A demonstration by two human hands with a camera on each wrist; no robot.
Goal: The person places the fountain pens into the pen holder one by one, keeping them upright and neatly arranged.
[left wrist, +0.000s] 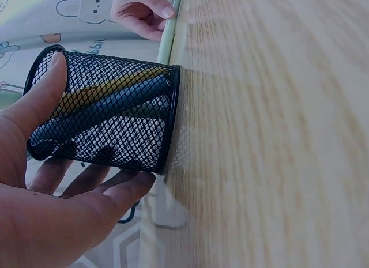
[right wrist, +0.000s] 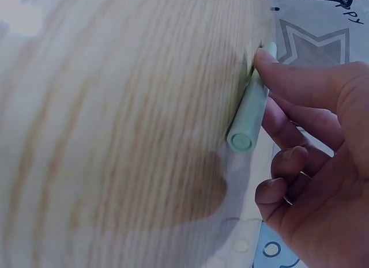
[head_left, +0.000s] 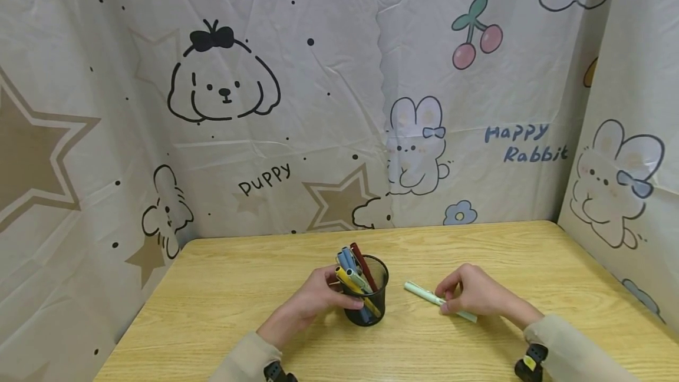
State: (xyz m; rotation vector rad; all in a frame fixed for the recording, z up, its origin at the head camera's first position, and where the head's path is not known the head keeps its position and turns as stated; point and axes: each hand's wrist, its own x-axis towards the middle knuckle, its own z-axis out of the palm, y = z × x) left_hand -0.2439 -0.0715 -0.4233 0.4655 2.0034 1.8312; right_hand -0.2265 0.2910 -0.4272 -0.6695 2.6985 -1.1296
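My left hand (head_left: 313, 299) grips a black mesh pen holder (head_left: 378, 302) that stands upright on the table. In the left wrist view the thumb lies along one side of the mesh near the rim, with the fingers round the other side. Several pens lean inside the holder: a dark red pen (head_left: 363, 267), a yellow one (head_left: 347, 280), a pale green one (head_left: 358, 280) and blue ones (head_left: 346, 258). To the right, my right hand (head_left: 477, 290) pinches a light green pen (right wrist: 251, 115) near its middle between thumb and fingers. That pen lies low along the tabletop.
The wooden table (head_left: 239, 287) reaches back to a printed cloth (head_left: 329, 105) that hangs behind it and at both sides. Dark devices sit at the wrists, one by the right sleeve (head_left: 570, 346) and one by the left sleeve (head_left: 246, 361).
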